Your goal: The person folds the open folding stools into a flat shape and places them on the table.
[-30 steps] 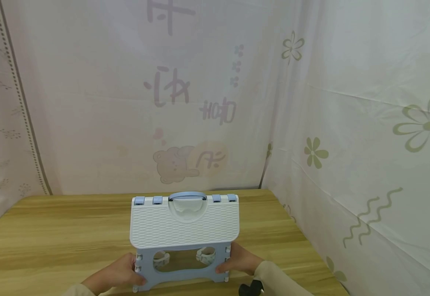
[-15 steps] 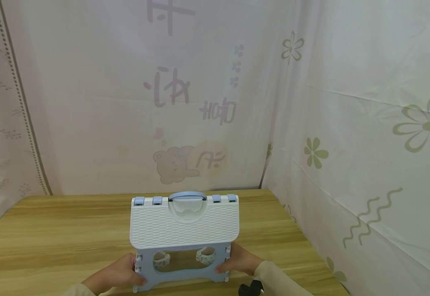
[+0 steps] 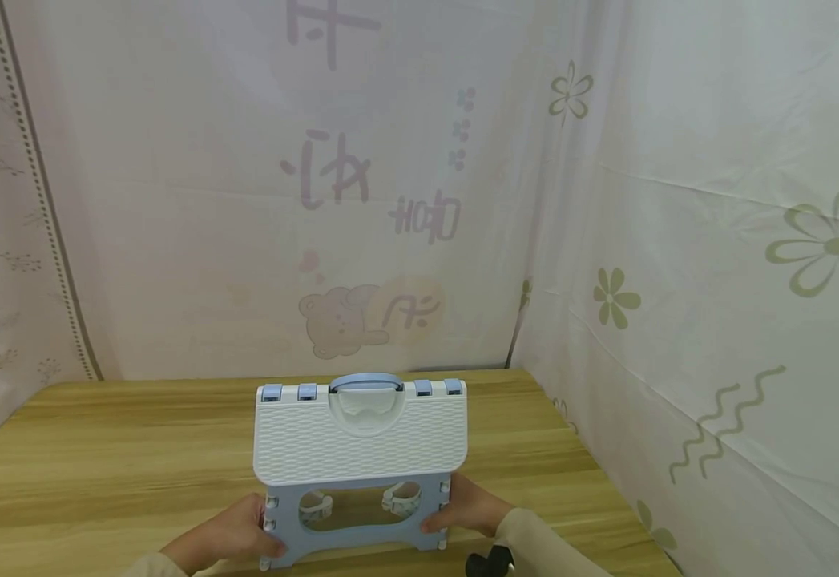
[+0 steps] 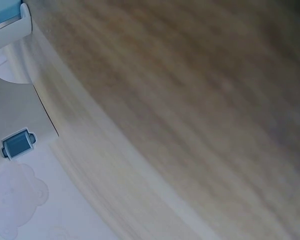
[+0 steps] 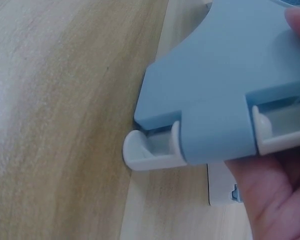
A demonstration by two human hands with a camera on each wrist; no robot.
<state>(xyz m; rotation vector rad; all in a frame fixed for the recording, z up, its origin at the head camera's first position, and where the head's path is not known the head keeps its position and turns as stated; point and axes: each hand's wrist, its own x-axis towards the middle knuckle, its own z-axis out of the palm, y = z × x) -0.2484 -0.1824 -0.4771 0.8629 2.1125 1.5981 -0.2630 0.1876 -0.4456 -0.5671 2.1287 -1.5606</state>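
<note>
A folding step stool (image 3: 361, 449) stands on the wooden table, its white woven-textured top tilted toward me with a blue carry handle (image 3: 366, 380) along the upper edge. Its light blue leg panel with a large cutout faces me. My left hand (image 3: 227, 533) grips the panel's left side, thumb in front. On the opposite side my right hand (image 3: 469, 505) holds the right edge, thumb also on the front face. Up close in the right wrist view are the blue panel (image 5: 205, 75) and its white hinge piece (image 5: 150, 150). The fingers behind the stool are mostly hidden.
The wood-grain table (image 3: 138, 449) spreads to both sides and behind the stool. Pale printed curtains (image 3: 210, 240) hang at the back and along the left and right. A small black object (image 3: 490, 561) sits by the right sleeve.
</note>
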